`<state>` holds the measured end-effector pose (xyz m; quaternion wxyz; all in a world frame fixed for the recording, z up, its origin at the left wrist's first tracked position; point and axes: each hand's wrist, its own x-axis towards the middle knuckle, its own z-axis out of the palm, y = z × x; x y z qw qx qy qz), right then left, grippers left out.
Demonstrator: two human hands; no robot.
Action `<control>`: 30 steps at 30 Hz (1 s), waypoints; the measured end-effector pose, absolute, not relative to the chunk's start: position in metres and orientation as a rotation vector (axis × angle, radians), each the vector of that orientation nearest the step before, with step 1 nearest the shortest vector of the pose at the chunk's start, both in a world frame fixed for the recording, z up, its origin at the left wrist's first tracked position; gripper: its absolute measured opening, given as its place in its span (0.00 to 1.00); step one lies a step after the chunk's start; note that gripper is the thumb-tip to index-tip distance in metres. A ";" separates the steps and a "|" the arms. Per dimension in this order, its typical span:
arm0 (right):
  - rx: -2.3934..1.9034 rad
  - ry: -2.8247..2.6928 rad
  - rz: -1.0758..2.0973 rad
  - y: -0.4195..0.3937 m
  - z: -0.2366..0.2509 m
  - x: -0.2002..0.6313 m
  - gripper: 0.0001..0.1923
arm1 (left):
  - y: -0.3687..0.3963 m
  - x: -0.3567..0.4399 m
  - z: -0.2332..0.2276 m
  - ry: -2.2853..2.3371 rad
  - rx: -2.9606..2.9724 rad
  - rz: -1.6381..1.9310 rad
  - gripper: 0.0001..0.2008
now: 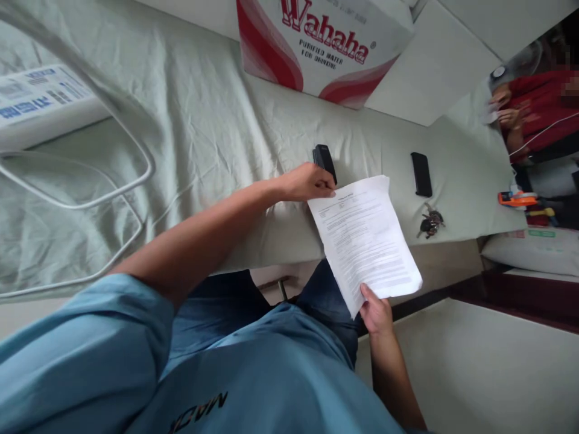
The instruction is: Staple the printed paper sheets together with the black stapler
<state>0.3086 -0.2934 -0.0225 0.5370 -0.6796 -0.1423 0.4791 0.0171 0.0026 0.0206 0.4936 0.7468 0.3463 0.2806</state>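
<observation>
The right hand (pixel 376 313) grips the near edge of the printed sheets (pixel 365 239), keeping them flat on the desk (pixel 217 132). The left hand (pixel 306 183) pinches their far corner, beside the black stapler (pixel 324 161). Farther right lie a phone (pixel 420 173) and keys (pixel 431 222).

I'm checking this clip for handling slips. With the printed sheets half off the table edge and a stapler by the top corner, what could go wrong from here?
1. The printed sheets overhang the table edge, held only at the lower corner by the right hand; they may sag or shift out of line.
2. The left hand rests right at the stapler, so fingers could get pinched.
3. The keys lie near the edge and might be knocked off.
</observation>
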 end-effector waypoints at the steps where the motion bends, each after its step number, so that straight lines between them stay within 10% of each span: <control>1: -1.626 -0.306 1.115 -0.294 -0.026 0.305 0.28 | 0.001 0.014 0.017 0.865 1.815 0.736 0.09; 14: -1.590 -0.263 0.993 -0.287 -0.030 0.281 0.33 | 0.004 0.003 -0.007 1.428 1.594 1.326 0.10; 30: -1.602 -0.253 0.993 -0.290 -0.027 0.285 0.31 | 0.004 0.011 -0.009 1.335 1.899 0.865 0.16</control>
